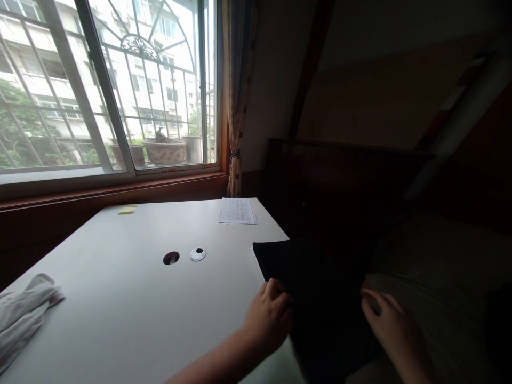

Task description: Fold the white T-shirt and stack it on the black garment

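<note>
A flat black folded cloth [304,266] lies over the right edge of the white table [120,298]. My left hand [268,317] rests on the cloth's near left corner, fingers curled onto it. My right hand [390,320] reaches toward the cloth's right side over the dim area beside the table, fingers bent; it is too dark to see whether they grip the cloth.
A sheet of printed paper [237,211] lies at the table's far right. A cable hole [171,258] and its round cap [197,254] sit mid-table. A yellow sticky note [127,210] is near the window. White crumpled cloth [22,314] lies at left. Dark bed at right.
</note>
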### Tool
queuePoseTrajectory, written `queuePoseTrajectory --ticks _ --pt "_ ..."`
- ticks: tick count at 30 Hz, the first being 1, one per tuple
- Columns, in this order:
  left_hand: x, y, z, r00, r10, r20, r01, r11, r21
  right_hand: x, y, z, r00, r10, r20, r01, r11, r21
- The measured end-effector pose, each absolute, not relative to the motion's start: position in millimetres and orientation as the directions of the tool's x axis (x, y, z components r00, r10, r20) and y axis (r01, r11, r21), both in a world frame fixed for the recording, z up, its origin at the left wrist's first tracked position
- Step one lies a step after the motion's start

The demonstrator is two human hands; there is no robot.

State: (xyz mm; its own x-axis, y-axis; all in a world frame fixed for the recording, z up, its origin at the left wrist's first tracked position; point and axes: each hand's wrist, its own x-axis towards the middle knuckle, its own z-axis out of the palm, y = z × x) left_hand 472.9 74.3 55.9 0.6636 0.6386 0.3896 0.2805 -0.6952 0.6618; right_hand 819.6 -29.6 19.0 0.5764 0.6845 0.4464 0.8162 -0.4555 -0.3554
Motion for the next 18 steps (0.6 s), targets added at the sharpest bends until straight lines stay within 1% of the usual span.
queuePoseTrajectory --ticks 2,3,4,6,8,10,12,15,18 --pt "479.4 102.2 63.5 0.710 0.519 0.476 0.271 -0.825 0.495 799.2 -6.7 32.8 0.442 0.754 0.487 0.895 -0.334 -0.295" --pt "482.9 116.5 63.7 0.732 0.475 0.489 0.274 -0.862 0.427 787.1 7.7 38.8 0.360 0.799 0.482 0.927 -0.248 -0.281" --pt "485.9 130.2 61.2 0.744 0.458 0.487 0.291 -0.877 0.382 774.6 23.1 43.5 0.279 0.837 0.471 0.948 -0.162 -0.273" --pt "489.1 153.4 49.4 0.743 0.497 0.447 0.366 -0.862 0.350 750.1 54.7 47.6 0.145 0.886 0.440 0.961 -0.020 -0.277" --pt "488.0 169.0 32.5 0.720 0.580 0.382 0.457 -0.810 0.368 729.8 83.6 45.5 0.047 0.943 0.330 0.961 0.048 -0.274" --pt "484.0 177.0 16.1 0.692 0.638 0.336 0.516 -0.764 0.388 716.8 107.4 40.2 -0.005 0.981 0.196 0.965 0.056 -0.255" --pt "479.9 179.4 4.5 0.680 0.658 0.324 0.538 -0.748 0.390 713.6 126.5 35.2 -0.019 0.994 0.104 0.973 0.042 -0.226" --pt "477.3 179.0 -2.1 0.684 0.653 0.324 0.548 -0.754 0.363 728.3 148.8 31.6 0.020 0.997 0.071 0.979 -0.005 -0.204" --pt "478.0 178.8 -1.3 0.694 0.649 0.313 0.561 -0.759 0.329 757.1 165.2 29.2 0.124 0.989 0.075 0.973 -0.106 -0.204"
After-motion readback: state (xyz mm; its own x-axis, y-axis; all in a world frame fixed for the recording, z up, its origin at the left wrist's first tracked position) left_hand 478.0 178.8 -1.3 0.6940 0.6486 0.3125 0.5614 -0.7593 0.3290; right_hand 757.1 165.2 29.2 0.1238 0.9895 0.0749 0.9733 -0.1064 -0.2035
